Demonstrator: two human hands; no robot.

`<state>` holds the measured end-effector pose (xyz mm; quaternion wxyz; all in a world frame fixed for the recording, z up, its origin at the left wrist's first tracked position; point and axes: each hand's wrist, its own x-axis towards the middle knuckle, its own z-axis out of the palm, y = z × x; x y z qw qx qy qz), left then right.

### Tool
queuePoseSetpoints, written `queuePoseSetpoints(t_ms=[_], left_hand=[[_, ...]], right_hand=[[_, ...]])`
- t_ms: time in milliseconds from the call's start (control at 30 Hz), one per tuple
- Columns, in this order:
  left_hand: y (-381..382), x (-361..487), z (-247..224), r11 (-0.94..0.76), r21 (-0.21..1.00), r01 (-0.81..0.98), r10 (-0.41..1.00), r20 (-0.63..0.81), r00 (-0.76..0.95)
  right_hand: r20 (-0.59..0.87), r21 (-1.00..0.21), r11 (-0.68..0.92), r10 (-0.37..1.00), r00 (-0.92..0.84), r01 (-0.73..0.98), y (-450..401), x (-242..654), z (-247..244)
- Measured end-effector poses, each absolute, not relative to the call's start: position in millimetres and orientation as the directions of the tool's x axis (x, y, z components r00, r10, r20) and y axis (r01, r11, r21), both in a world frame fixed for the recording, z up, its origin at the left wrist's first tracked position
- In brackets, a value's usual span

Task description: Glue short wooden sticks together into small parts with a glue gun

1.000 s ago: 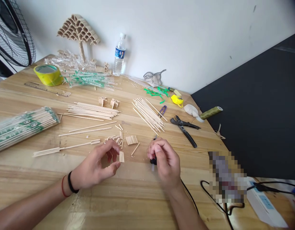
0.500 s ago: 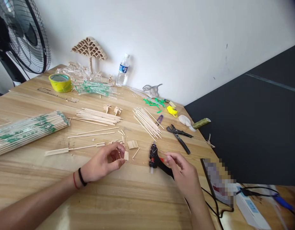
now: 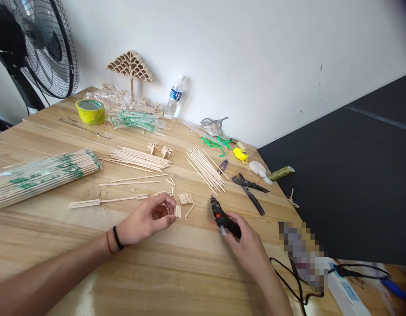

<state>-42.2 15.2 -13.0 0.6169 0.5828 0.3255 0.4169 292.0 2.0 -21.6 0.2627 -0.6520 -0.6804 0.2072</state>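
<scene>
At a grained wooden table [image 3: 176, 272] by a white wall [image 3: 255, 57] and a fan [image 3: 51, 44], pinches a stick panel [image 3: 178, 211] mid-table with the left hand [image 3: 146, 221], wraps the right hand [image 3: 246, 241] around a glue gun [image 3: 221, 215]. Shows a green-printed stick packet [image 3: 48, 174] and a blue-labelled bottle [image 3: 174, 97], both too blurred to read

Left hand [image 3: 146, 221] held small stick block [image 3: 178, 211] between thumb and finger, near a panel of short sticks [image 3: 185, 199]; right hand [image 3: 248, 239] gripped black glue gun [image 3: 219, 211], aimed forward. Pile of long sticks [image 3: 206, 170] lay beyond, black pliers [image 3: 252, 197] to its right. Bagged sticks [image 3: 48, 175] lay on table's [image 3: 163, 276] left side; yellow tape roll [image 3: 91, 116], water bottle [image 3: 173, 103] and tree model [image 3: 131, 70] sat toward the back.
</scene>
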Motion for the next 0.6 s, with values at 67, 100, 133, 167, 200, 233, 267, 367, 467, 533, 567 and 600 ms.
queuePoseSetpoints(t_ms=[67,100,133,167,200,233,267,367,467,533,567,600], left_hand=[[17,-42,-13,0.016,0.982,-0.188,0.898,0.068,0.434],[17,-43,-13,0.038,0.976,-0.213,0.9,0.06,0.432],[18,-43,-13,0.056,0.971,-0.233,0.902,0.051,0.43],[19,-43,-13,0.072,0.966,-0.247,0.903,0.042,0.427],[20,-43,-13,0.087,0.962,-0.258,0.907,0.031,0.421],[21,-44,-13,0.101,0.959,-0.266,0.91,0.019,0.414],[22,-44,-13,0.116,0.955,-0.275,0.913,0.006,0.407],[25,-46,-14,0.163,0.939,-0.304,0.922,-0.036,0.386],[26,-47,-15,0.192,0.922,-0.337,0.929,-0.06,0.366],[27,-48,-16,0.199,0.915,-0.351,0.93,-0.064,0.361],[27,-48,-15,0.2,0.913,-0.355,0.931,-0.064,0.36],[27,-48,-15,0.201,0.913,-0.356,0.93,-0.063,0.362]], right_hand=[[0.098,-0.666,0.048,0.995,0.024,0.745,2,290,-15],[0.099,-0.737,0.041,0.994,0.049,0.674,2,287,-11],[0.095,-0.819,0.048,0.994,0.053,0.572,2,282,-6],[0.082,-0.88,0.055,0.996,0.037,0.473,2,275,-2],[0.053,-0.922,0.048,0.999,0.001,0.383,3,266,1],[0.023,-0.952,0.04,0.998,-0.059,0.303,4,255,3],[-0.005,-0.97,0.026,0.992,-0.125,0.24,6,244,4],[-0.017,-0.993,0.006,0.982,-0.189,0.118,11,215,0],[-0.019,-0.996,0.003,0.975,-0.223,0.095,12,201,-13],[-0.032,-0.996,-0.011,0.971,-0.238,0.089,10,199,-22],[-0.037,-0.996,-0.017,0.969,-0.245,0.085,9,199,-25],[-0.04,-0.997,-0.021,0.968,-0.249,0.081,7,200,-28]])
